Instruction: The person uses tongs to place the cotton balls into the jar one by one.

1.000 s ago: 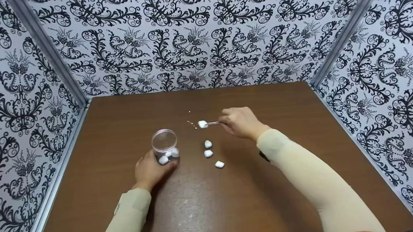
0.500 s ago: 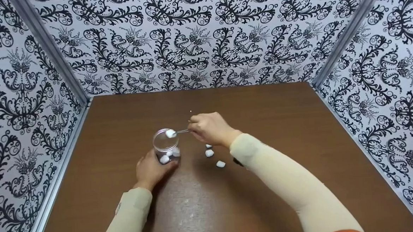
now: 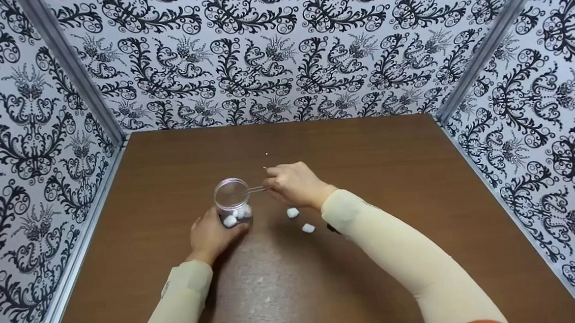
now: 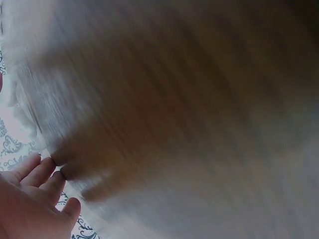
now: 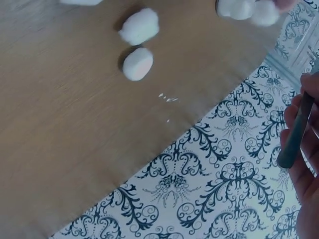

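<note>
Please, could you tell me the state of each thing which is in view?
Jar: upright, open on top
Cotton balls in the jar: resting inside
Loose cotton balls: lying on the table
Tweezers: held, reaching to the jar's rim; open or closed, cannot tell
Left hand: gripping the jar
Right hand: holding the tweezers

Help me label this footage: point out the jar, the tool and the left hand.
Jar (image 3: 232, 208): head view, near side of its rim.
Tool (image 5: 298, 128): right wrist view, middle of its handle.
Left hand (image 3: 210, 236): head view, back of the hand.
</note>
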The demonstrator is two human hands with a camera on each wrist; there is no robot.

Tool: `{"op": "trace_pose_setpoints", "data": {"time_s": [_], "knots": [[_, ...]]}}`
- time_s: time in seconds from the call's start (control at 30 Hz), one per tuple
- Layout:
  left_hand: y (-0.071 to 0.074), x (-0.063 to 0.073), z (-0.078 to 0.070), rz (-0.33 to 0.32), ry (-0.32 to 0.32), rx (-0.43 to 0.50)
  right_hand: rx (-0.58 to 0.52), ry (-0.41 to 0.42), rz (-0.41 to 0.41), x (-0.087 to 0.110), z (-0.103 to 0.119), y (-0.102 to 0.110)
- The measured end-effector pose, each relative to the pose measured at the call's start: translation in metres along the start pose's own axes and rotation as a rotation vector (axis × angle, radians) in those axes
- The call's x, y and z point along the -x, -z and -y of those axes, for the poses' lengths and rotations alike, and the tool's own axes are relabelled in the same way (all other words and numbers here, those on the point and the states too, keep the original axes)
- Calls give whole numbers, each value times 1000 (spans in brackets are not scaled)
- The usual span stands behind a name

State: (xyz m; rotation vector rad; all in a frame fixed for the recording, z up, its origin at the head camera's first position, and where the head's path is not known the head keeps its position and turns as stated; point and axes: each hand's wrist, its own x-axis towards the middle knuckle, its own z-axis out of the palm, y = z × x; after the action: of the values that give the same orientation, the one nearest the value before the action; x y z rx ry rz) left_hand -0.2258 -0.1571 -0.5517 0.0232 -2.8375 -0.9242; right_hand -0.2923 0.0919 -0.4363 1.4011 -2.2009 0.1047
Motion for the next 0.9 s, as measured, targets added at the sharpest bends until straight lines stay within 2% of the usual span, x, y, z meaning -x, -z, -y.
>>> {"op": "trace_pose_setpoints", "data": {"time_s": [0.2, 0.4, 0.67, 0.9], "knots": [[0, 0, -2, 2, 2, -5, -9, -23, 1, 17, -11, 12], [0, -1, 0, 13, 6, -5, 10, -63, 8, 49, -32, 20], [-1, -1, 2, 12, 2, -6, 3, -110, 62, 97, -50, 16], [-2, 0, 1, 17, -1, -3, 12, -146, 129, 122, -54, 14]]}}
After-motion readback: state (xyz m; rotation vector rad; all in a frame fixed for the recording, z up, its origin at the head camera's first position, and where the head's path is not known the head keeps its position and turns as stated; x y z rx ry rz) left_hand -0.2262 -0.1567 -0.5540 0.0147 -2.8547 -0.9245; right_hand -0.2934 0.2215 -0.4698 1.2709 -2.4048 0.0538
